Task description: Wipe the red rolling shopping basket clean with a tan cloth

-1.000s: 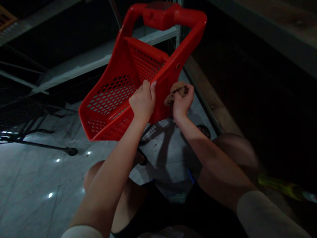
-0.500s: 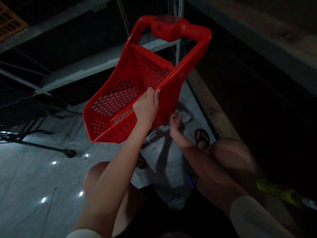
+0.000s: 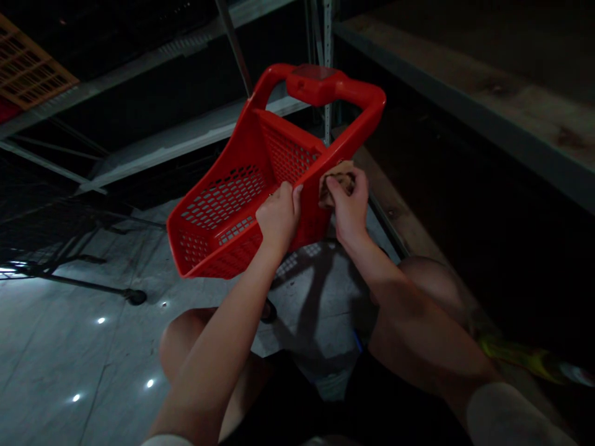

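A red plastic shopping basket (image 3: 223,210) with perforated walls and a thick red handle (image 3: 320,83) hangs tilted in the air above my knees. My left hand (image 3: 279,214) is closed over the near rim of the basket and holds it up. My right hand (image 3: 348,201) is closed on a crumpled brown cloth (image 3: 337,176) and presses it against the outer right side wall of the basket, just under the rim. The inside of the basket shows nothing in it.
Grey metal shelving (image 3: 176,133) runs behind the basket, with an orange crate (image 3: 28,68) on a shelf at the upper left. A wooden shelf board (image 3: 465,93) lies to the right. The floor (image 3: 69,347) is glossy grey tile. A yellow-green object (image 3: 525,356) lies by my right knee.
My right hand with the cloth has come up from under the basket's lower edge to its upper right side wall. The basket has dropped a little in view; my left hand keeps its grip.
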{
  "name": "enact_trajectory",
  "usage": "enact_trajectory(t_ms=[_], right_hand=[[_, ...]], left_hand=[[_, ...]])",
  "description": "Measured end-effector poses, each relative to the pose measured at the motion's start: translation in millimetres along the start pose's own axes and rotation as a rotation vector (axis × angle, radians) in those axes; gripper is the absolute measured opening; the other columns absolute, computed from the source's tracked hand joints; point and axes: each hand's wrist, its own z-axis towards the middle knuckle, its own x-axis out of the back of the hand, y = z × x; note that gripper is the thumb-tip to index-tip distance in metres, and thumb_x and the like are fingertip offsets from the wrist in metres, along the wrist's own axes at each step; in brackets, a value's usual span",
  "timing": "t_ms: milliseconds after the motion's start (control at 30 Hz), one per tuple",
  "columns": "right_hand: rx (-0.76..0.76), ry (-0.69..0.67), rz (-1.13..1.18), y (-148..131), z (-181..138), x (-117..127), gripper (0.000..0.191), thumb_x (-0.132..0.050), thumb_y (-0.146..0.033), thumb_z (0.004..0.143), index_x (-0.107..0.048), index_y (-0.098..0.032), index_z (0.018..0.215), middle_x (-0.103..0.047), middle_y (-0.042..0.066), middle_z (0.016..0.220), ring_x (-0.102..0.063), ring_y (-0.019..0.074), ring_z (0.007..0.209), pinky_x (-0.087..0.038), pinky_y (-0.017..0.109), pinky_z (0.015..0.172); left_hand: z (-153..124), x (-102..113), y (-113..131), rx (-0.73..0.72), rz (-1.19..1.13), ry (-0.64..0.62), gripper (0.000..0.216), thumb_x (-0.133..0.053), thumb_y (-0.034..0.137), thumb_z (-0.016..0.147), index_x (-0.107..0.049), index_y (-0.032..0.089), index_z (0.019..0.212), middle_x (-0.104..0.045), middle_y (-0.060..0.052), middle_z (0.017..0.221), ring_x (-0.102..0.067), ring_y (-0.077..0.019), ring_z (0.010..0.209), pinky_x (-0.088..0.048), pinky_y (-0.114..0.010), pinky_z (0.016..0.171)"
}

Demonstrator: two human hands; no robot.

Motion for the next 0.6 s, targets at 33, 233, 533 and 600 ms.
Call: enact_trajectory(t_ms=[33, 233, 533, 600], right_hand=[[0.075, -0.005, -0.062, -8.9, 2.3, 4.0, 0.030, -0.061, -0.030, 0.089, -0.057, -0.023, 0.119, -0.057, 0.006, 0.120, -0.060, 0.0216, 0.121, -0.053, 0.048, 0.107], [0.250, 0.100, -0.186, -6.5, -9.6, 9.1, 0.035, -0.061, -0.019, 0.079, -0.058, -0.026, 0.114, -0.049, 0.008, 0.125, -0.054, 0.0253, 0.125, -0.045, 0.053, 0.115], [-0.306, 0.162, -0.126, 86.3, -96.6, 18.9, 0.027, -0.050, -0.016, 0.077, -0.047, -0.024, 0.103, -0.056, 0.009, 0.112, -0.057, 0.0217, 0.108, -0.048, 0.046, 0.107], [-0.419, 0.174, -0.047, 98.1, -97.9, 18.8, 0.021, -0.047, -0.017, 0.077, -0.042, -0.026, 0.095, -0.054, 0.002, 0.094, -0.057, 0.0176, 0.087, -0.055, 0.038, 0.090]], left_hand=[[-1.7, 0.8, 3.7, 0.003, -0.002, -0.013, 0.056, -0.018, 0.053, 0.109, -0.063, 0.020, 0.107, -0.077, -0.013, 0.097, -0.072, -0.0225, 0.084, -0.039, -0.027, 0.064], [-9.6, 3.3, 27.3, 0.001, -0.025, -0.025, 0.053, -0.019, 0.051, 0.110, -0.062, 0.020, 0.105, -0.077, -0.011, 0.098, -0.072, -0.0209, 0.085, -0.038, -0.027, 0.064], [-16.5, 4.1, 37.6, 0.010, -0.031, -0.007, 0.055, -0.017, 0.050, 0.110, -0.063, 0.020, 0.104, -0.076, -0.011, 0.097, -0.071, -0.0213, 0.084, -0.038, -0.028, 0.063], [-15.9, 4.2, 36.7, 0.012, -0.019, -0.003, 0.056, -0.017, 0.051, 0.110, -0.063, 0.020, 0.105, -0.076, -0.011, 0.097, -0.072, -0.0216, 0.084, -0.038, -0.028, 0.063]])
